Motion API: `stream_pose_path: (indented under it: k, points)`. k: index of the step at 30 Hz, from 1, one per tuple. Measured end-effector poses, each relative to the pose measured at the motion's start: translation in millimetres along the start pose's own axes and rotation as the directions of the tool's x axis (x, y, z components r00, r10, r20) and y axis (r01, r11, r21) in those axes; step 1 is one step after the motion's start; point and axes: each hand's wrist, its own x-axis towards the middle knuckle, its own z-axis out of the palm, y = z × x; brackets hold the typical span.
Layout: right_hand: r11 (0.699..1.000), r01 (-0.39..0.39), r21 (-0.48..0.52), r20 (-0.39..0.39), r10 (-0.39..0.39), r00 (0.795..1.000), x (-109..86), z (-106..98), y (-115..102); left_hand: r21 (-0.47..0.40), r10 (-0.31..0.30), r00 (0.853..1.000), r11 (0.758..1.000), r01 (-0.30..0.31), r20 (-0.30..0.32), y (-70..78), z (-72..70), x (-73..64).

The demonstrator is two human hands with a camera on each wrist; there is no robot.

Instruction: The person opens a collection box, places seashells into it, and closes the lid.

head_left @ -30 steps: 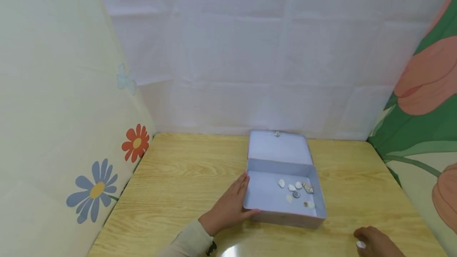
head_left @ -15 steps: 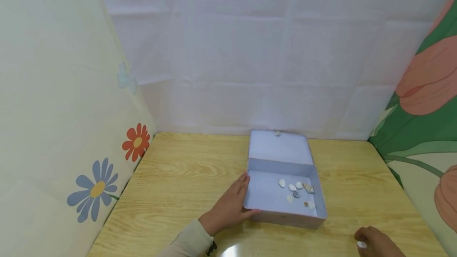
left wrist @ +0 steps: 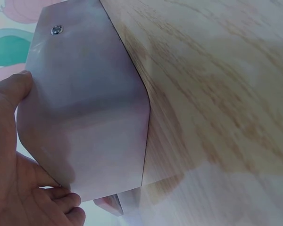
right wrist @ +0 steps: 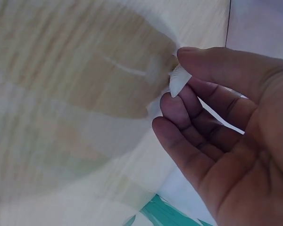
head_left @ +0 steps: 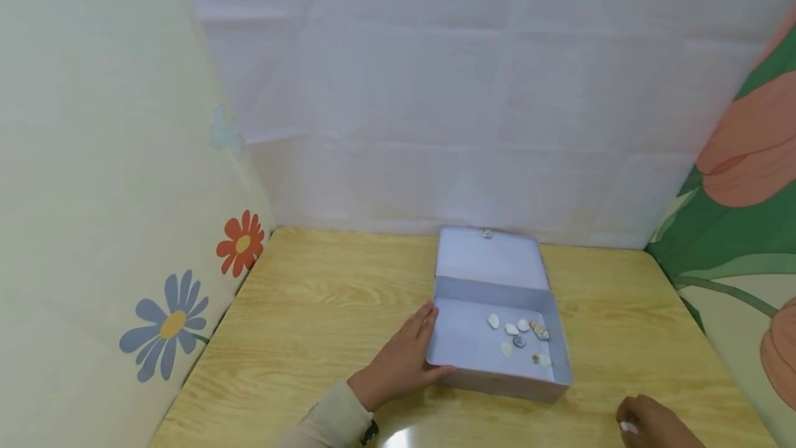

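A metal box (head_left: 497, 384) stands on the table with its hinged lid (head_left: 488, 259) thrown back, a small clasp at the lid's far edge. My left hand (head_left: 398, 365) grips its near left corner, thumb at the front and fingers along the left side. In the left wrist view the thumb (left wrist: 20, 87) lies at the box's edge. Inside, mostly to the right, lie several small shells, among them a white shell (head_left: 493, 321), a dark one (head_left: 519, 341) and a brownish spiral one (head_left: 540, 331). Right of the box, my right hand (head_left: 656, 424) pinches a ribbed white seashell (right wrist: 180, 80) between thumb and fingers.
The wood-grain table (head_left: 336, 296) runs back to a white cloth (head_left: 398, 88). Flower-printed cloths stand at both sides, one with a red flower (head_left: 242, 244) on the left and one with pink tulips (head_left: 755, 151) on the right.
The head view has shifted slightly. Both hands keep their places, the left on the box and the right on the seashell, which shows a little less between the fingers.
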Motion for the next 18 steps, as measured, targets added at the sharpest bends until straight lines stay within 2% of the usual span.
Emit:
stream_pose_path:
  k: [2,5,9,14,18]
  points:
    - [0.997,0.079,-0.02,-0.03,-0.08,0.996,-1.3,-4.1,-2.0,0.0,-0.001,1.0,1.0,0.001,0.004,0.3,0.3,0.5]
    - [0.985,0.142,-0.096,-0.096,-0.151,0.984,-0.3,-11.8,-10.2,0.006,0.002,1.0,1.0,-0.002,0.005,0.0,-0.9,1.1]
    - [0.975,0.13,-0.179,-0.216,-0.168,0.962,1.8,-22.4,-26.9,0.014,0.012,1.0,1.0,-0.012,0.0,-0.7,-3.0,1.6]
    - [0.96,0.17,-0.224,-0.347,-0.241,0.906,5.8,-33.8,-46.6,0.021,0.016,1.0,1.0,-0.016,-0.01,-1.5,-3.0,1.4]
    - [0.954,0.2,-0.225,-0.411,-0.279,0.868,11.8,-40.2,-63.6,0.023,0.015,1.0,1.0,-0.015,-0.009,-1.6,0.0,0.8]
